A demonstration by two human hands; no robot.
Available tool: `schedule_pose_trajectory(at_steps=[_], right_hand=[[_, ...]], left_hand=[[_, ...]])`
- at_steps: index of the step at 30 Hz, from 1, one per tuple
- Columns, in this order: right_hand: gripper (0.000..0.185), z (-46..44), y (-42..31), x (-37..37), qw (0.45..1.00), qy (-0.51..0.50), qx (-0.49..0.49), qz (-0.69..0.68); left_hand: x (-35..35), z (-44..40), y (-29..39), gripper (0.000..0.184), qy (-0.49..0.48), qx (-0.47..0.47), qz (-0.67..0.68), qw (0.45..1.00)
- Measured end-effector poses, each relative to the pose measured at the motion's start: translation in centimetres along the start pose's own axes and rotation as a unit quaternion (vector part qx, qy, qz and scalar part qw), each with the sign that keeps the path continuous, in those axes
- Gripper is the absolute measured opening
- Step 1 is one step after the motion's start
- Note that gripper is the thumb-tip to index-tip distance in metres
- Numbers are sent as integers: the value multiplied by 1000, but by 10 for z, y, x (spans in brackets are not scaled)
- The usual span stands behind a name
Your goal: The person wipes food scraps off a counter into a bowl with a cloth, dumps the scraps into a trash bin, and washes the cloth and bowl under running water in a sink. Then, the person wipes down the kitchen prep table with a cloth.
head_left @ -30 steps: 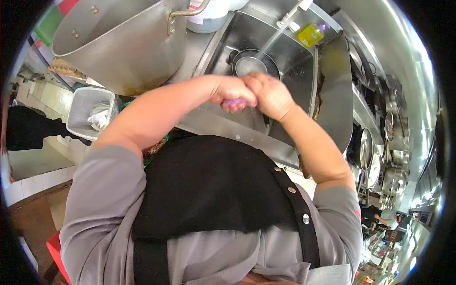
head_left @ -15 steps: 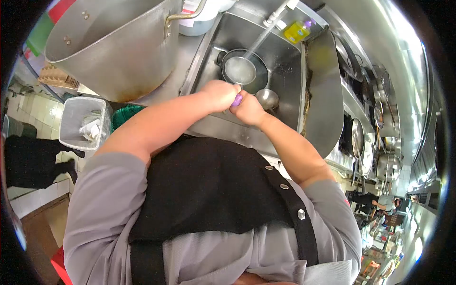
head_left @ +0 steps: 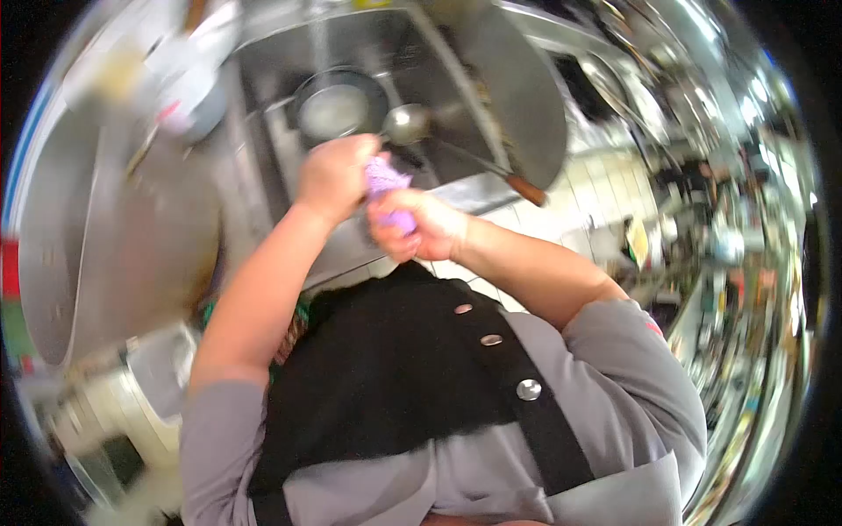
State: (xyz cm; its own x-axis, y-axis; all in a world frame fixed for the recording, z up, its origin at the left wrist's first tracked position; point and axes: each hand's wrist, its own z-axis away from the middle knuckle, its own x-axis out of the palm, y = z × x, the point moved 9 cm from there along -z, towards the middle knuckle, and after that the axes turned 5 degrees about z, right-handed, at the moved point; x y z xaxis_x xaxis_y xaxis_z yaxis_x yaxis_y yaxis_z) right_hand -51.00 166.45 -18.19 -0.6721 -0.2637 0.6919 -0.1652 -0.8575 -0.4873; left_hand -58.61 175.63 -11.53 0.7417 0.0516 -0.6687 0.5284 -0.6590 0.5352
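Over the front edge of the sink (head_left: 263,61), my left hand (head_left: 338,180) is closed on the upper part of a bunched purple cloth (head_left: 386,178). My right hand (head_left: 423,225) is wrapped round its lower end, and the cloth stretches between the two fists. Just beyond my left hand, a dark round pan (head_left: 379,88) sits in the sink. A smaller round vessel of cloudy water (head_left: 333,111) rests in it, with a stream falling from above. Beside them lies a ladle (head_left: 408,124), its wooden handle reaching over the sink's right front edge.
A large metal pot (head_left: 149,237) stands left of the sink, blurred. A rounded metal panel (head_left: 517,88) borders the sink's right side. Pans and utensils line the shelf further right. Pale tiles (head_left: 588,193) cover the floor.
The view has swung, so the sink now appears further left. My hands have come nearer my body and slightly apart, and more of the purple cloth shows between them.
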Motion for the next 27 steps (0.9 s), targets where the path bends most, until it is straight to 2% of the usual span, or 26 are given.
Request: schedule_pose_trajectory(at_steps=[1, 2, 4, 5, 6, 7, 8, 9, 11, 12, 13, 14, 18, 20, 21, 25, 27], right_hand=[[19, 20, 4, 2, 1000, 2, -7, -11], [20, 37, 7, 6, 989, -92, -63, 100], [32, 76, 17, -22, 952, -73, -111, 277], [38, 97, 22, -38, 922, -41, -127, 364], [43, 119, 21, -66, 870, 49, -156, 465], [47, 142, 23, -95, 803, 141, -171, 553], [50, 168, 26, -139, 689, 303, -121, 647], [50, 196, 42, -167, 755, 352, -113, 541], [49, 252, 85, -216, 852, 418, -109, 295], [45, 267, 110, -246, 883, 414, -142, 168], [43, 293, 124, -256, 880, 429, -179, 99], [41, 320, 138, -261, 872, 440, -214, 31], [33, 392, 187, -312, 828, 428, -332, -147], [30, 422, 207, -344, 795, 437, -375, -193], [30, 445, 215, -354, 769, 444, -402, -224], [28, 558, 241, -391, 655, 452, -521, -307], [29, 642, 264, -406, 556, 495, -570, -346]], left_hand=[[-4, -1, 0, 27, 36, -61, 25, 997], [-12, 0, 13, 35, 84, 9, -32, 996], [-5, 4, 15, 46, 35, -110, -34, 993], [-8, 9, 36, 46, 67, -83, 19, 994], [-3, 17, 44, 42, 70, -83, 43, 993], [3, 23, 53, 38, 20, -94, 46, 994], [15, 37, 45, 33, -3, -113, 93, 989], [24, 46, 61, 29, 3, -124, 146, 981], [45, 61, 100, 24, -60, -143, 165, 974], [57, 67, 121, 23, -99, -161, 163, 968], [76, 77, 131, 21, -151, -213, 169, 950], [98, 86, 140, 19, -182, -220, 212, 935], [173, 80, 200, 18, -341, -188, 182, 903], [201, 64, 240, 17, -361, -104, 150, 914], [213, 56, 260, 16, -367, -63, 133, 919], [249, 38, 309, 14, -363, -68, 159, 916], [266, 42, 298, 15, -386, -56, 155, 907]])
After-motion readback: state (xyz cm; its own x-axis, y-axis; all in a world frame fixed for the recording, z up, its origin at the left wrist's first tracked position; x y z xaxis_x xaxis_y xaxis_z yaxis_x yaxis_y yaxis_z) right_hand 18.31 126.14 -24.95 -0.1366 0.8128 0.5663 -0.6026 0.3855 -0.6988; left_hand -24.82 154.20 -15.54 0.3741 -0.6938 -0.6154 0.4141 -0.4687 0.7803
